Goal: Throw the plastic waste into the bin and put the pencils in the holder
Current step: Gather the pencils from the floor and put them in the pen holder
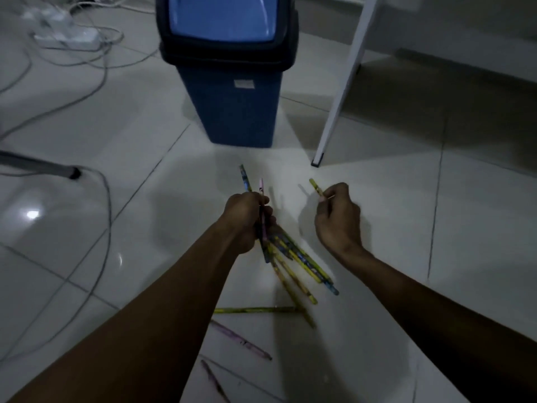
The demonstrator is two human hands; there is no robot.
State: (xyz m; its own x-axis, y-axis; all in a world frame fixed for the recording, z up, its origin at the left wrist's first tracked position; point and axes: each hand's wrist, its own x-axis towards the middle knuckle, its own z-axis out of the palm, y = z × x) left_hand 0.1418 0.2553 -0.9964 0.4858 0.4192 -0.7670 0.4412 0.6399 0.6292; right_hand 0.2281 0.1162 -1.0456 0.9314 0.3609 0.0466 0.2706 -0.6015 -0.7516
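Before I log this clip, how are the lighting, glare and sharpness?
Head view: dim overall, with a brighter patch of floor by the hands; a glare spot on the left tiles; the cables and loose pencils near the bottom edge are soft; wide-angle bending tilts the bin and the white table leg.

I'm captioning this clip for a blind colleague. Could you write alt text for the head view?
Seen from above, a person's left hand grips a bundle of pencils while the right hand pinches a single yellow pencil. A few loose pencils lie on the white tiled floor, and a blue swing-lid bin stands just beyond.
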